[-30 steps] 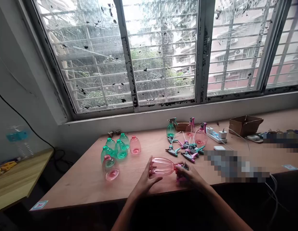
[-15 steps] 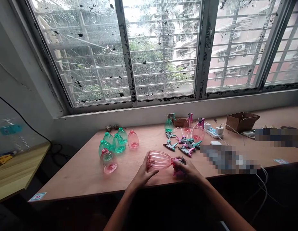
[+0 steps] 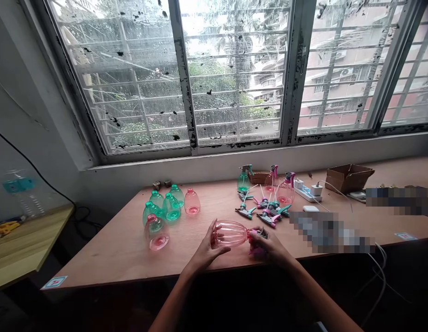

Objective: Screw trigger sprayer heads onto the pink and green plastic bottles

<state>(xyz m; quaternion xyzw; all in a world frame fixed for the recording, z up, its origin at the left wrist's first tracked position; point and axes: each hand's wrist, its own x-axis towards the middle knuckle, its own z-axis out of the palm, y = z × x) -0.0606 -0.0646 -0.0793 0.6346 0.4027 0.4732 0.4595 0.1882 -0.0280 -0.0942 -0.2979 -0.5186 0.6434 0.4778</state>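
Observation:
A clear pink spray bottle (image 3: pixel 231 233) lies sideways above the table's front edge, its base toward the left. My left hand (image 3: pixel 209 246) is closed round the base end, thumb underneath. At the neck, my right hand (image 3: pixel 269 244) grips the pink and grey spray head (image 3: pixel 257 234), which its fingers partly cover. Left of my hands stand several green bottles (image 3: pixel 171 207) without heads, along with two pink bottles (image 3: pixel 192 203). Several loose spray heads (image 3: pixel 267 216) in green and pink lie in a heap beyond my right hand.
Bottles with spray heads fitted, one green (image 3: pixel 243 180) and two pink (image 3: pixel 286 191), stand at the back. Right of them are a power strip (image 3: pixel 307 191), a white case (image 3: pixel 311 209), a cardboard box (image 3: pixel 348 177) and blurred items.
The whole view has shifted slightly. Both hands keep their hold on the pink bottle and its spray head, with almost no visible movement.

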